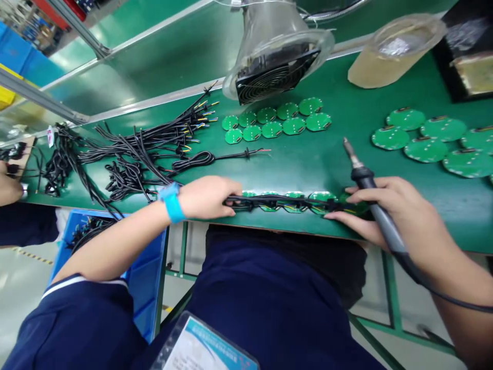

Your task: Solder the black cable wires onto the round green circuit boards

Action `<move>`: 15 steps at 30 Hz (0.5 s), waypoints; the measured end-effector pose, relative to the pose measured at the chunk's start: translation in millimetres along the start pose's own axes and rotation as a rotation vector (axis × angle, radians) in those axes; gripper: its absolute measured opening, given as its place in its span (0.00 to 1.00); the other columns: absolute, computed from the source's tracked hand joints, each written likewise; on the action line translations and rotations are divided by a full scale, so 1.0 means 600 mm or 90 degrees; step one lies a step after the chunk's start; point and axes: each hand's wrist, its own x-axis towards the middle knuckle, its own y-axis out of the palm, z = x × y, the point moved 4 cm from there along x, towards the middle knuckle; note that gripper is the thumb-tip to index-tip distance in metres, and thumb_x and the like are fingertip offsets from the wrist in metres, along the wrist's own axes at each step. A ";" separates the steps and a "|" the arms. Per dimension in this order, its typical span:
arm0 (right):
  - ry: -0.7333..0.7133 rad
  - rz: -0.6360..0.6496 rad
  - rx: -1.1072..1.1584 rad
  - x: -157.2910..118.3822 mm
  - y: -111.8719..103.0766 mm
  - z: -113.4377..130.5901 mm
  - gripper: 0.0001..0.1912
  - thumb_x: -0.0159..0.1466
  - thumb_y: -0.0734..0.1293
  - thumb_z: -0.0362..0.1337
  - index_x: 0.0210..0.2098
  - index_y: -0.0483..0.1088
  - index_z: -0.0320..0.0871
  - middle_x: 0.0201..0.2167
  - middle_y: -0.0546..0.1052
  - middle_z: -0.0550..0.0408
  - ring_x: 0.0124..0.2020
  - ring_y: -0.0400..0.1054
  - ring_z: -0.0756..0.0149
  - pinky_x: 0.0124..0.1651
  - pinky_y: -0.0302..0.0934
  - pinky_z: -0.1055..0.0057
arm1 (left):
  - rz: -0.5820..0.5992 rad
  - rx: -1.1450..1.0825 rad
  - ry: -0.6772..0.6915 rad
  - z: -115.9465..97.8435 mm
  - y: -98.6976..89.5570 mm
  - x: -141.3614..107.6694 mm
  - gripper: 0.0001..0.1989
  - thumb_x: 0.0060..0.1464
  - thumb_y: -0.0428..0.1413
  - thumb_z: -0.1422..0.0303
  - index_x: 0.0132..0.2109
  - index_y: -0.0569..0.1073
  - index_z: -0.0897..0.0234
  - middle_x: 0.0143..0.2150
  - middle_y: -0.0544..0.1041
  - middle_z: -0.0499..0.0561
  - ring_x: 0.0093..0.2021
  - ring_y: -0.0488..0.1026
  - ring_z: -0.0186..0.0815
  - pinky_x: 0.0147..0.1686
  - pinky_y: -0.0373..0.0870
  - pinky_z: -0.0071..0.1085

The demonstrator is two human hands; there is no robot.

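Observation:
Close to the front edge of the bench, my left hand (210, 198) is closed on the left end of some black cables (281, 200). These cables stretch to the right across a row of round green circuit boards (323, 196), partly covering them. In my right hand (408, 216) is a soldering iron (385, 223), its tip pointing up and away from the boards. The thumb and fingers of that hand also reach around the right end of the cables and the last board, where contact is partly hidden.
Two rows of green boards (294, 126) lie behind, below a fan hood (269, 77). More boards (425, 149) lie at right, near a translucent cup (375, 67). Black cables (154, 139) are heaped at left. A blue bin (144, 288) stands below; another person's hand (10, 187) shows far left.

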 end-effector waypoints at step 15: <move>-0.218 0.043 -0.182 -0.008 0.000 0.066 0.16 0.62 0.60 0.52 0.35 0.67 0.46 0.33 0.70 0.51 0.31 0.66 0.61 0.33 0.61 0.65 | -0.505 -0.035 0.078 0.005 0.069 -0.086 0.15 0.59 0.51 0.60 0.44 0.72 0.67 0.36 0.77 0.54 0.37 0.73 0.33 0.38 0.72 0.29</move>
